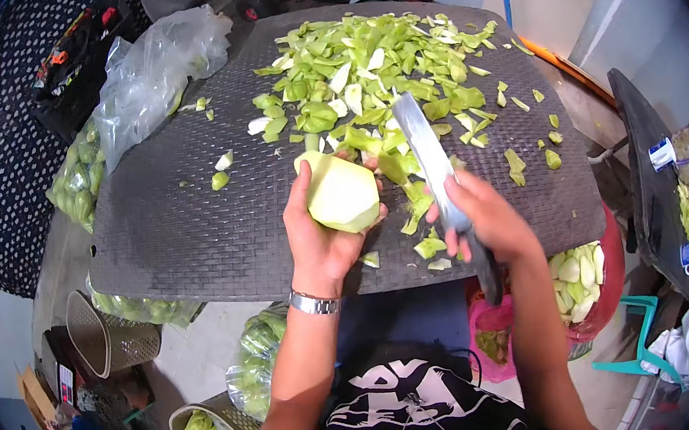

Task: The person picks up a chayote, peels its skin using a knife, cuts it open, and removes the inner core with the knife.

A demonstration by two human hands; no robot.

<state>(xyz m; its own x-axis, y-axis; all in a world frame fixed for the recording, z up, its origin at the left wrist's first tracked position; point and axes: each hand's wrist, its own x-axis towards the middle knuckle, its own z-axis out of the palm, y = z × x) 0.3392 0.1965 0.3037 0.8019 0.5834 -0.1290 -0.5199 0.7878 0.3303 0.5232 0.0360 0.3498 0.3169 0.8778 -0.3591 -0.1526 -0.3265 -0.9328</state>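
In the head view my left hand (pixel 317 239), with a metal watch (pixel 316 304) on its wrist, is wrapped round a peeled, pale green chayote (pixel 342 191) above the near part of the table. To its right, my right hand (pixel 485 216) grips a broad-bladed knife (pixel 428 139) by its dark handle. The blade points away from me and is apart from the chayote. Beyond both hands lies a wide heap of green peelings (pixel 379 67), and some strips hang or lie just behind the chayote. My right hand is slightly blurred.
A dark woven-pattern table (pixel 190 199) carries a clear plastic bag (pixel 163 74) at far left. Below its right edge stands a red basin (pixel 614 269) of peeled pieces, beside a pink bag (pixel 485 318). Bagged chayotes (pixel 258 352) and bins (pixel 112 335) sit lower left. Other people appear at both sides.
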